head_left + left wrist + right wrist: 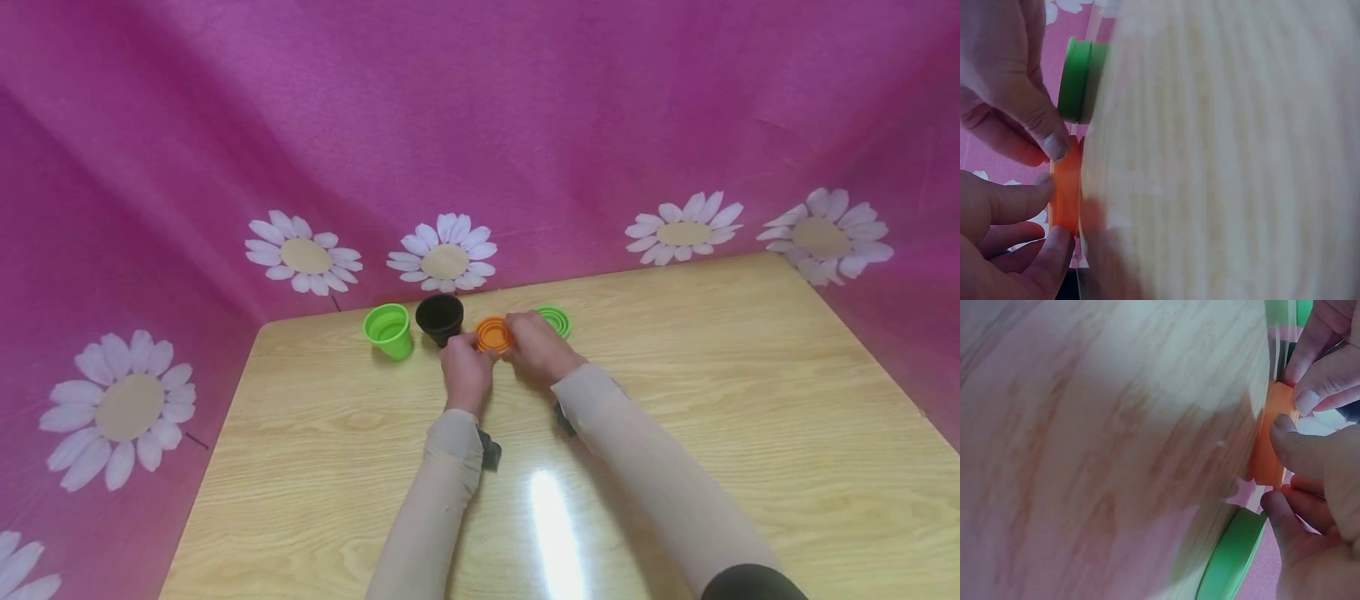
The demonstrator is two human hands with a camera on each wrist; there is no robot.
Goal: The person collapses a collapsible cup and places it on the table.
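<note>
An orange collapsible cup [494,334], folded flat in rings, is between my two hands at the table's far side. My left hand [467,372] pinches its left edge with thumb and fingers. On the opposite edge, my right hand [542,343] grips it in the same way. The left wrist view shows the orange cup [1065,187] edge-on, low over or on the table; I cannot tell which. A flattened green collapsible cup [553,321] lies just beyond the right hand, partly hidden by it. Left of the hands stand a black cup [439,318] and a green cup [388,331], both expanded.
The light wooden table [337,467] reaches back to a pink cloth [525,125] printed with white flowers, which also hangs at both sides. A bright light reflection lies on the tabletop near the front. Dark wrist cameras are strapped under both sleeves.
</note>
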